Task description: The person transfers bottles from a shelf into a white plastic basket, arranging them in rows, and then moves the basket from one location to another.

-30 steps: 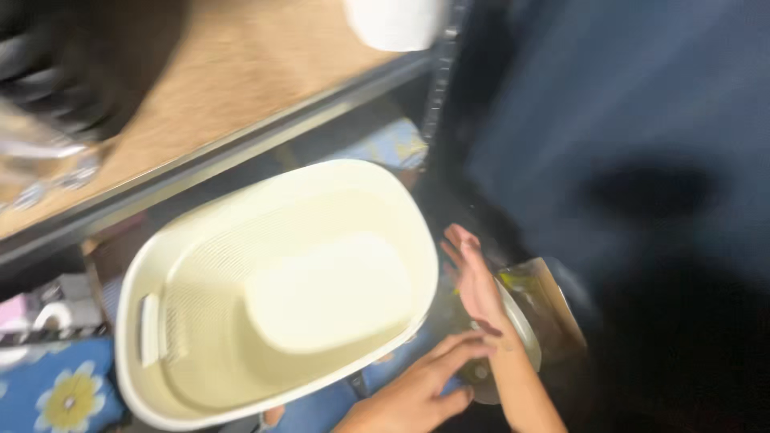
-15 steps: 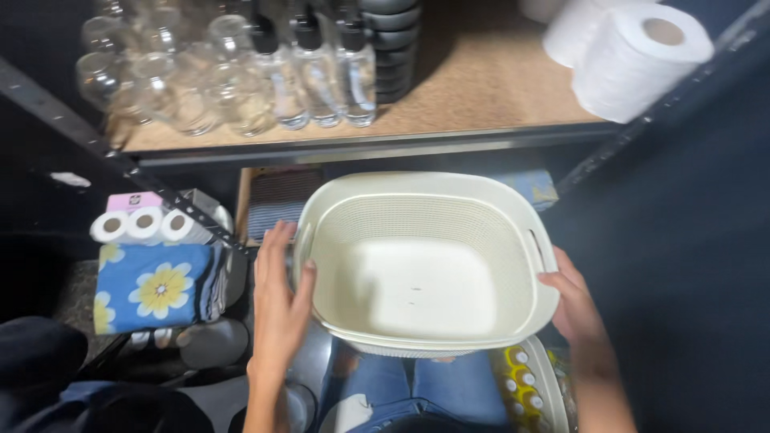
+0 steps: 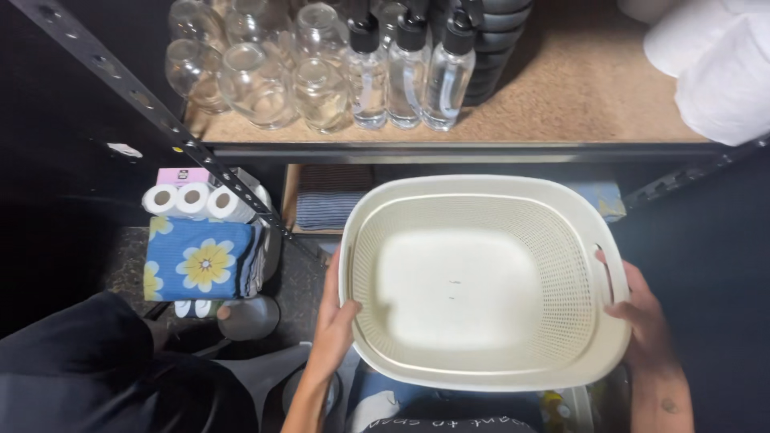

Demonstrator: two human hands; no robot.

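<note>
I hold an empty cream plastic basket (image 3: 585,240) with perforated walls in front of me, over my lap. My left hand (image 3: 333,317) grips its left rim, thumb over the edge. On the opposite side my right hand (image 3: 646,321) clasps the rim by the handle slot. The inside of the basket is bare. It sits level, just below the edge of a shelf.
A wooden shelf (image 3: 577,88) on a dark metal rack carries glass jars (image 3: 257,72), clear spray bottles (image 3: 409,68) and white paper rolls (image 3: 714,72). Lower left are small tissue rolls (image 3: 192,200), a blue flowered cloth (image 3: 204,261) and folded cloths (image 3: 325,208). Yellow-capped bottles (image 3: 553,405) show under the basket.
The basket went from tilted at my left, with both hands off it, to level and held on both sides. The view swung to face the shelf.
</note>
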